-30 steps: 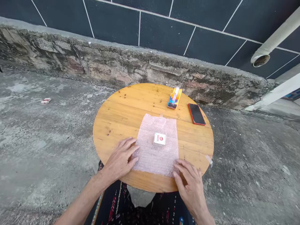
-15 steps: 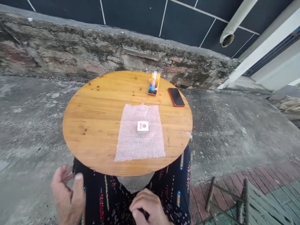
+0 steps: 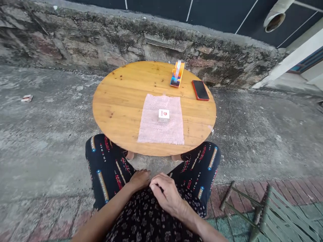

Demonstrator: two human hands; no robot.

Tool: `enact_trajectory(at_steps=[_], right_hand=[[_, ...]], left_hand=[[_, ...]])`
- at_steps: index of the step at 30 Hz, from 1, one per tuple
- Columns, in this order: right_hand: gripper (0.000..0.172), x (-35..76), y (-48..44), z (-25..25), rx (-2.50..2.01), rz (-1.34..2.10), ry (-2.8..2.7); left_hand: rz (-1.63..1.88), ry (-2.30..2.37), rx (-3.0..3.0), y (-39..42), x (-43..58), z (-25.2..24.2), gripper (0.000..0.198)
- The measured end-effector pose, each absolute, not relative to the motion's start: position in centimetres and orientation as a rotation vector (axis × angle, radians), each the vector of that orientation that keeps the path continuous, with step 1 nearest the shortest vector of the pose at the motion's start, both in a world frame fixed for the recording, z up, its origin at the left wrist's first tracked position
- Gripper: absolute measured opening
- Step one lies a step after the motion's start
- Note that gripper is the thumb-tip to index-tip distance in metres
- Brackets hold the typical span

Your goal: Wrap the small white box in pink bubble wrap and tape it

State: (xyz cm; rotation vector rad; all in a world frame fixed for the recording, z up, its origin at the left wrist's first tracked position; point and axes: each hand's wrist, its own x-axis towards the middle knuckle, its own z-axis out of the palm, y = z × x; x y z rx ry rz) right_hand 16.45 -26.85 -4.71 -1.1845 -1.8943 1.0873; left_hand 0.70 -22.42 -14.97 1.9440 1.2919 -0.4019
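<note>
A round wooden table (image 3: 118,104) stands in front of me. On it lies a pink bubble-wrap sheet (image 3: 153,129) with a small white box with red print (image 3: 164,115) on its middle. Both hands are off the table, down in my lap on the dark patterned cloth. My left hand (image 3: 139,178) rests between my thighs with its fingers curled downward. My right hand (image 3: 167,196) lies beside it, fingers bent and pinched against the cloth. What they grip, if anything, is hidden.
An orange and blue tape dispenser (image 3: 177,74) and a red-cased phone (image 3: 200,90) sit at the table's far right. A rough stone ledge (image 3: 101,43) runs behind. A green chair frame (image 3: 264,211) stands at lower right. A small packet (image 3: 27,98) lies on the concrete.
Both hands left the bubble wrap and dropped into my lap. The view pulled back and tilted down, so the table looks farther off.
</note>
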Motion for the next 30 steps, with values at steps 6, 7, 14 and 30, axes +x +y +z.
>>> enact_trajectory(at_steps=[6,7,14,30], right_hand=[[0.019,16.7,-28.5,-4.5,-1.2,1.048,-1.976],[0.02,16.8,-28.7,-4.4,-1.204,1.043,-1.993],[0.024,17.2,-30.0,-3.6,-1.243,1.013,-2.05],[0.028,16.2,-27.9,-4.3,-1.139,1.016,-2.171]], left_hand=[[-0.319,1.27,2.024,-23.6,0.3,-15.4,0.032],[-0.315,1.273,2.033,-23.7,0.3,-15.4,0.032],[-0.265,1.302,2.021,-24.2,0.7,-15.1,0.033],[0.75,1.101,1.625,-27.0,-4.3,3.3,0.026]])
